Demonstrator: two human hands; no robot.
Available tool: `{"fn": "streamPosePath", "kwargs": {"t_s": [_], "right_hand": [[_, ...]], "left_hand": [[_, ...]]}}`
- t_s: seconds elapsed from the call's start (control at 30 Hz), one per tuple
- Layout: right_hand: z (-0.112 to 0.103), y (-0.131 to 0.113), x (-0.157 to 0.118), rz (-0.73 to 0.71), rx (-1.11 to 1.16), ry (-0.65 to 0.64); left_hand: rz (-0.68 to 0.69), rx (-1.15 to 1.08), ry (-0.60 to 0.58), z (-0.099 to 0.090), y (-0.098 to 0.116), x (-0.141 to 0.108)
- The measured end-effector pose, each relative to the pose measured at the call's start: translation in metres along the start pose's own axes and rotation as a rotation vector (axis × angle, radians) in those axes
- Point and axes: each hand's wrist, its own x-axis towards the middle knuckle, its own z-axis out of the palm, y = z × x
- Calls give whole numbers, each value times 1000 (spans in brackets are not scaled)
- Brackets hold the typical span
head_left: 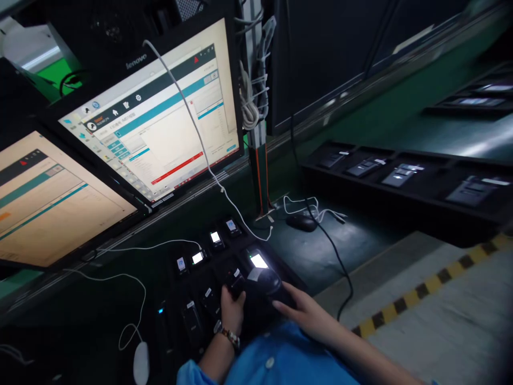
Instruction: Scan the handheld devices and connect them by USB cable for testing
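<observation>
My left hand (pixel 232 313), with a bracelet at its wrist, is closed around a small black device (pixel 235 279) that bears a white label. Close to its right, my right hand (pixel 298 307) grips a dark handheld barcode scanner (pixel 269 282), its head tilted away from me. Just beyond the scanner, a small device with a bright white screen (pixel 258 261) is partly covered by it. Under both hands lies a black tray (pixel 280 256) with several small devices. One of them, a lit device (pixel 197 258), has a white cable at its top edge.
Two monitors, a lenovo one (pixel 160 117) and another (pixel 52 198), stand behind the tray. A loose white cable (pixel 192 117) hangs across the nearer screen. To the right are a black mouse (pixel 301 222), a long black tray (pixel 401 198) of devices and yellow-black floor tape (pixel 433 283).
</observation>
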Motion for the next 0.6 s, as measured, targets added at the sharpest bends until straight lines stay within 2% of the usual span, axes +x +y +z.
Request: {"fn": "streamPosePath", "kwargs": {"t_s": [0.1, 0.3, 0.53, 0.6], "right_hand": [[0, -11, -2, -14, 18, -5], [-5, -21, -3, -9, -21, 34], [-17, 4, 10, -38, -182, 155], [-24, 15, 19, -53, -237, 204]], "left_hand": [[75, -60, -22, -7, 4, -4], [44, -54, 5, -5, 6, -2], [35, -163, 19, -6, 2, 0], [30, -192, 57, -7, 0, 3]]}}
